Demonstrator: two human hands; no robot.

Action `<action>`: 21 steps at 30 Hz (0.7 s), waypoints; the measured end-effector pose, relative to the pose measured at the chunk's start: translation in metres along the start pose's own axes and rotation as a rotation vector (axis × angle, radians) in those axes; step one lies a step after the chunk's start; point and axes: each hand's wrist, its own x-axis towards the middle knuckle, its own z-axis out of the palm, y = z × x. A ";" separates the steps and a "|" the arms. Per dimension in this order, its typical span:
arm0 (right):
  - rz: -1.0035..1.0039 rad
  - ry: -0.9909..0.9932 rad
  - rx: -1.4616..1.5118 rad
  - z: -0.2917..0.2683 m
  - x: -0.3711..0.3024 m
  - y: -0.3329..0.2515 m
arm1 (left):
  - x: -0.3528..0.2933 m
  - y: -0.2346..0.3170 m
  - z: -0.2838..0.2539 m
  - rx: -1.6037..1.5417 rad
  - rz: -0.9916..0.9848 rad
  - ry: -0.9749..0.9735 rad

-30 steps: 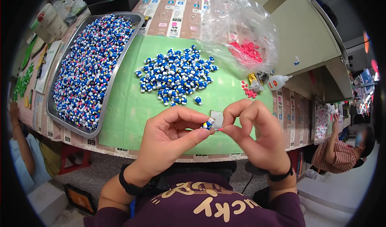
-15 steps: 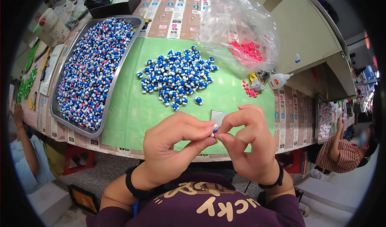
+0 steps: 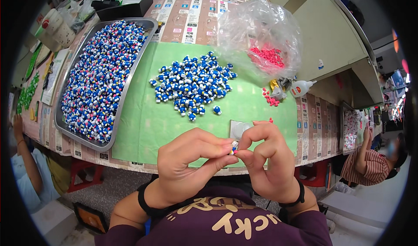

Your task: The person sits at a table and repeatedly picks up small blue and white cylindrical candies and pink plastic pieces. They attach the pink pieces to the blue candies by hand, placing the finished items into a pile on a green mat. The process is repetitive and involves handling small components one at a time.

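Between the thumb and forefinger of my left hand (image 3: 191, 159) is a small blue-and-white figurine (image 3: 234, 148), with a bit of pink and yellow on it. My right hand (image 3: 270, 161) meets it from the other side, thumb and forefinger closed at its pink part; fingertips hide much of it. Just beyond my fingers lies a flat square pad (image 3: 237, 127) with a whitish round patch. A heap of similar figurines (image 3: 191, 82) covers the middle of the green sheet (image 3: 139, 128). Small pink pieces (image 3: 272, 101) lie loose at the right.
A metal tray (image 3: 114, 135) full of figurines with pink parts stands at the left. At the back right are a clear plastic bag (image 3: 244, 28) of pink pieces and a white squeeze bottle (image 3: 301, 88), beside a cabinet (image 3: 326, 41). Other people sit at both sides.
Both hands stay together on the figurine, lower in the picture by a little. More of the square pad and a pink piece near my right hand now show.
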 end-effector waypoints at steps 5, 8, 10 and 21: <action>0.016 -0.060 -0.002 -0.007 -0.006 0.002 | -0.001 0.001 0.003 -0.011 -0.012 -0.035; 0.035 -0.028 0.095 -0.009 -0.009 0.006 | -0.001 0.001 0.005 -0.047 -0.045 -0.070; 0.048 -0.016 0.119 -0.013 -0.010 0.007 | 0.000 0.002 0.004 -0.072 -0.091 -0.064; 0.243 0.231 0.013 -0.059 -0.024 0.042 | 0.006 -0.019 -0.140 0.652 -0.027 0.436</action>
